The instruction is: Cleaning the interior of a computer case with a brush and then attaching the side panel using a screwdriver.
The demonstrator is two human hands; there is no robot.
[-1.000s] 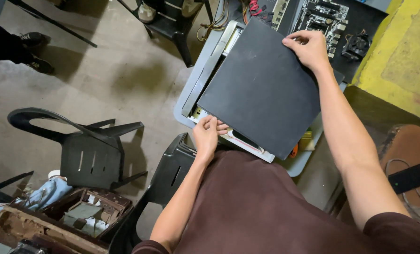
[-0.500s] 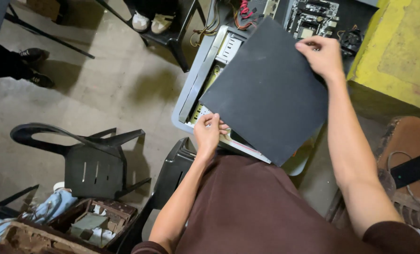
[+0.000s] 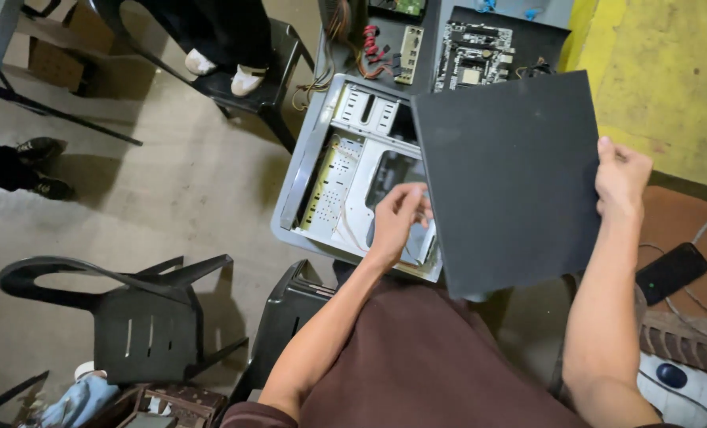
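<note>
Now our right hand (image 3: 621, 178) grips the dark panel (image 3: 508, 182) by its right edge, fingers curled round it, and our left hand (image 3: 399, 218) pinches the left edge low down. Between them the panel hangs tilted, clear of the open case (image 3: 322, 170), which lies bare just left of it. Beyond the case sits a motherboard (image 3: 474, 55); a black chair (image 3: 151, 317) stands well apart, left.

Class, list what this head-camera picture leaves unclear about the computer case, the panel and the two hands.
Head view only:
- Computer case: right part hidden behind the dark side panel.
- Left hand: fingertips blurred; contact with the panel's edge unclear.
- Right hand: fingers behind the panel, unseen.
</note>
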